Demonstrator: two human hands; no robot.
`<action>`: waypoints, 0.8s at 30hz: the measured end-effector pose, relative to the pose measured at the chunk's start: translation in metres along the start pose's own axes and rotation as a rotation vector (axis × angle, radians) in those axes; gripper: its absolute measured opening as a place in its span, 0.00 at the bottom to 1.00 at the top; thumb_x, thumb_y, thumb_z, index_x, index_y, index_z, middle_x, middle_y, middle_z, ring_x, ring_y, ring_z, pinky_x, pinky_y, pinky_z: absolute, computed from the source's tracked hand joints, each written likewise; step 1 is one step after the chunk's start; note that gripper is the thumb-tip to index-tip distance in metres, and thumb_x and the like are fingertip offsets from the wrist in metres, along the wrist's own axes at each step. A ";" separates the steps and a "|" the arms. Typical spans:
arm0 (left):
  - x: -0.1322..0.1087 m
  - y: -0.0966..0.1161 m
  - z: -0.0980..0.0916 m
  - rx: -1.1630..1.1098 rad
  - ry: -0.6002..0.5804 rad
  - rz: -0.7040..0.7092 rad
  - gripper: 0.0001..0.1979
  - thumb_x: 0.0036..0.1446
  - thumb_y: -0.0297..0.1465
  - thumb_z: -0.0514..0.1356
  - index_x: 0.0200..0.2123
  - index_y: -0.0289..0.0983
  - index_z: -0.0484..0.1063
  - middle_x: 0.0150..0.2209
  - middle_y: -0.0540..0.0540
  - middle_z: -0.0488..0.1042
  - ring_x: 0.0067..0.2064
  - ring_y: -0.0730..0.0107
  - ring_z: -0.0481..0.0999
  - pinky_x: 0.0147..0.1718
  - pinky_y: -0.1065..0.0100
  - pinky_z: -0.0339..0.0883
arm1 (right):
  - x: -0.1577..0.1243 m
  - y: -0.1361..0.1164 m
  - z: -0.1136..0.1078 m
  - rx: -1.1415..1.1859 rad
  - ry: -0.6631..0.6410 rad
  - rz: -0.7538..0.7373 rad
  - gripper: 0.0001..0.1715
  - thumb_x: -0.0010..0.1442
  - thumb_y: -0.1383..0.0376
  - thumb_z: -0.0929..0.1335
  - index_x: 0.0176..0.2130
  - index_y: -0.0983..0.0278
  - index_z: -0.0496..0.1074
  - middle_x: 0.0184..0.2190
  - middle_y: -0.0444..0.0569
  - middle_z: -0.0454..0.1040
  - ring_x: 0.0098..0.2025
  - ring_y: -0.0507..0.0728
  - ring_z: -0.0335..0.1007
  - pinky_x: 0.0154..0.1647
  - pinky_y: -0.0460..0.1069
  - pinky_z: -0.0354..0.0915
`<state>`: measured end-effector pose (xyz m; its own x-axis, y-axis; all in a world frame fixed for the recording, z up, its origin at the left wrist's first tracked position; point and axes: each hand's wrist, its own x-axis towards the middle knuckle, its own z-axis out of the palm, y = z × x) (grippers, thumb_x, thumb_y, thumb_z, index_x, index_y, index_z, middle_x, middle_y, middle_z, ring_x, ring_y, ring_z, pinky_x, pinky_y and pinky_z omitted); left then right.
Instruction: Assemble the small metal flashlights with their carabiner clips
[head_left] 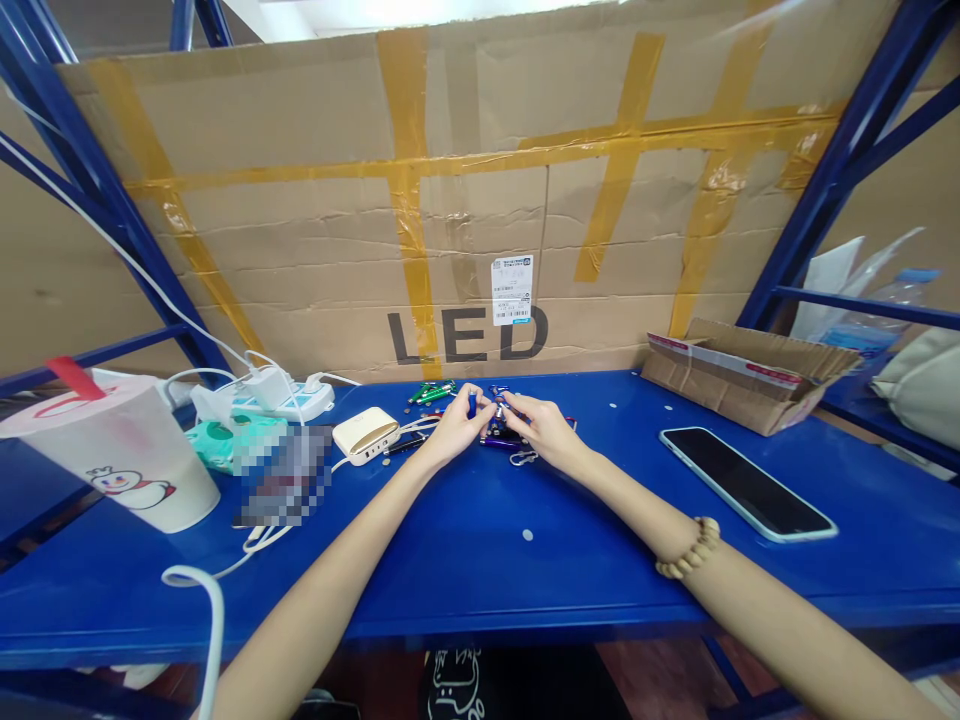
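My left hand (456,428) is closed, thumb and forefinger pinching a small blue cylinder-like piece (472,405). Beside it, my right hand (551,432) has its fingertips pressed around a small blue and silver piece (499,412), too small to name. The two hands nearly meet. Under them lie several small shiny metal pieces, among them a purple tube-shaped one (501,443) and a silver clip (523,458). Behind my left hand is a little pile of green metal pieces (433,392). My fingers hide part of the pieces below.
On the blue shelf (450,580), a cream power bank (366,436) with cables, a white power strip (281,400) and a paper cup (124,450) stand left. A phone (746,485) and an open cardboard box (750,370) lie right. Taped cardboard (322,250) closes the back.
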<state>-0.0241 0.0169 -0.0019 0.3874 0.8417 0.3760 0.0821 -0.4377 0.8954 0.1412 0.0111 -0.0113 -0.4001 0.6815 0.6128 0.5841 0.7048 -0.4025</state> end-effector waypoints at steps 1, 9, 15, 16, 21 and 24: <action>0.000 0.001 0.000 -0.018 -0.005 0.002 0.14 0.54 0.36 0.55 0.30 0.39 0.50 0.24 0.57 0.61 0.22 0.83 0.62 0.26 0.73 0.58 | 0.000 0.000 0.000 -0.002 -0.001 0.001 0.20 0.63 0.59 0.58 0.47 0.65 0.70 0.41 0.54 0.75 0.42 0.59 0.71 0.45 0.52 0.66; -0.001 0.007 0.001 -0.090 -0.004 -0.048 0.17 0.48 0.31 0.60 0.30 0.38 0.50 0.29 0.56 0.64 0.22 0.84 0.63 0.24 0.74 0.59 | 0.000 -0.004 -0.002 0.039 0.027 -0.008 0.19 0.63 0.60 0.58 0.46 0.67 0.70 0.42 0.55 0.74 0.45 0.59 0.71 0.47 0.51 0.65; 0.000 0.005 -0.001 0.059 0.042 -0.030 0.16 0.47 0.29 0.60 0.28 0.38 0.51 0.28 0.55 0.63 0.23 0.84 0.58 0.25 0.75 0.56 | -0.001 -0.001 0.000 0.017 0.008 -0.038 0.19 0.63 0.60 0.58 0.49 0.64 0.68 0.44 0.53 0.73 0.47 0.59 0.70 0.48 0.52 0.65; 0.000 0.005 -0.002 0.088 0.048 -0.020 0.15 0.47 0.29 0.60 0.28 0.38 0.51 0.28 0.55 0.62 0.23 0.84 0.58 0.26 0.75 0.56 | -0.001 0.000 0.000 0.003 0.004 -0.049 0.19 0.63 0.61 0.58 0.49 0.64 0.68 0.45 0.53 0.73 0.48 0.59 0.69 0.49 0.52 0.65; 0.000 0.008 -0.003 0.190 0.043 0.008 0.14 0.46 0.28 0.59 0.27 0.38 0.52 0.24 0.57 0.57 0.24 0.82 0.56 0.26 0.75 0.54 | -0.002 0.003 0.001 -0.058 -0.023 -0.089 0.19 0.64 0.61 0.57 0.49 0.64 0.68 0.45 0.55 0.72 0.46 0.59 0.70 0.47 0.53 0.65; -0.001 0.009 -0.002 0.260 0.052 0.016 0.14 0.46 0.28 0.59 0.27 0.38 0.52 0.23 0.57 0.59 0.23 0.82 0.56 0.27 0.74 0.54 | -0.002 0.002 0.001 -0.071 -0.029 -0.068 0.19 0.64 0.61 0.56 0.49 0.64 0.68 0.43 0.54 0.73 0.43 0.59 0.71 0.45 0.53 0.66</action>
<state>-0.0253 0.0128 0.0067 0.3438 0.8463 0.4069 0.3120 -0.5117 0.8005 0.1430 0.0112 -0.0141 -0.4603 0.6383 0.6171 0.6027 0.7350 -0.3107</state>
